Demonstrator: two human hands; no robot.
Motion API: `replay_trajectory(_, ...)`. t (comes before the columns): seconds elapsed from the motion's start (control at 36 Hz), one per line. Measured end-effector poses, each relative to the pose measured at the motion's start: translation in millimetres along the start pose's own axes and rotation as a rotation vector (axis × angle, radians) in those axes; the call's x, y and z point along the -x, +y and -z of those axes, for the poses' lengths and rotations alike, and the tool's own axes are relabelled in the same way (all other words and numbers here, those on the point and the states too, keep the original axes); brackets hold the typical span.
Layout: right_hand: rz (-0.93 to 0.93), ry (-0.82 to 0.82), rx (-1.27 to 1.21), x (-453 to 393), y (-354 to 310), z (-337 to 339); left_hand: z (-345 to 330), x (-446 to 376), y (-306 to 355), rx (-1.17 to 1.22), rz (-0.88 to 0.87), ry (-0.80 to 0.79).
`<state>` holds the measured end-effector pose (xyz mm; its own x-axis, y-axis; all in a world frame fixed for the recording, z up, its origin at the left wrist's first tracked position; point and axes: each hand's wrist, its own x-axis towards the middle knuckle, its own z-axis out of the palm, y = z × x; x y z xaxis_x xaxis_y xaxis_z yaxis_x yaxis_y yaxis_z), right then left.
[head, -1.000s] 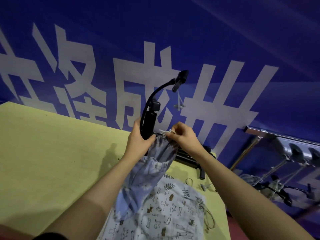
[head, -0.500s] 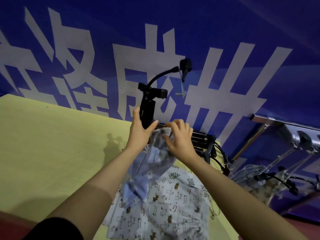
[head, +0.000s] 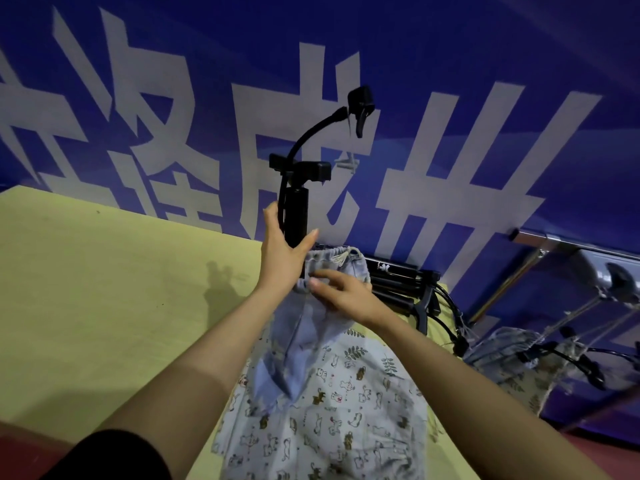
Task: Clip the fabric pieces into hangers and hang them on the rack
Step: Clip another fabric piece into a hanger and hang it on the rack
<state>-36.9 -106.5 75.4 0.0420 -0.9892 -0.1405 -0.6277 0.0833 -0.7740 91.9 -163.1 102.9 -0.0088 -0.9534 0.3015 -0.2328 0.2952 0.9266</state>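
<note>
Blue fabric piece (head: pixel 304 327), elastic waist up, at centre above my printed fabric (head: pixel 332 410) on the yellow table (head: pixel 104 306). Left hand (head: pixel 282 258) grips its waistband at ten o'clock; right hand (head: pixel 346 296), fingers straight, presses it. Rack (head: pixel 568 247) at three o'clock.

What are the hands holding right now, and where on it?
The left hand grips the blue fabric at the left end of its gathered waistband. The right hand rests with straight fingers just below the waistband, without gripping it.
</note>
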Motion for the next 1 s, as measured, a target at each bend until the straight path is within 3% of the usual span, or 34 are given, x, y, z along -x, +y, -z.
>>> replay_trajectory(0.14,0.032,-0.003,-0.172,3,-6,6,-1,3,3,-0.001,-0.001,0.0)
replay_trajectory(0.28,0.081,0.147,-0.346,6,-8,6,0,5,3,0.019,0.013,0.022)
replay_trajectory(0.44,0.056,0.133,-0.596,8,-15,15,1,10,3,0.024,0.031,0.063)
replay_trajectory(0.56,0.022,0.158,-0.496,9,-17,22,0,11,2,0.017,0.021,0.066)
replay_trajectory(0.64,0.031,0.18,-0.127,8,-18,25,1,12,3,0.023,0.033,0.062)
replay_trajectory(0.72,0.067,0.39,0.262,7,-23,28,0,14,6,0.028,0.022,0.049)
replay_trajectory(0.78,0.099,0.524,0.283,7,-29,32,0,15,10,0.031,0.009,0.038)
replay_trajectory(0.83,0.127,0.58,0.181,6,-34,37,-1,15,13,0.036,-0.002,0.022)
replay_trajectory(0.94,0.169,0.573,-0.308,13,-48,44,-5,13,17,0.069,-0.038,-0.008)
replay_trajectory(1.0,0.205,0.606,-0.398,15,-52,47,-8,13,16,0.076,-0.048,-0.025)
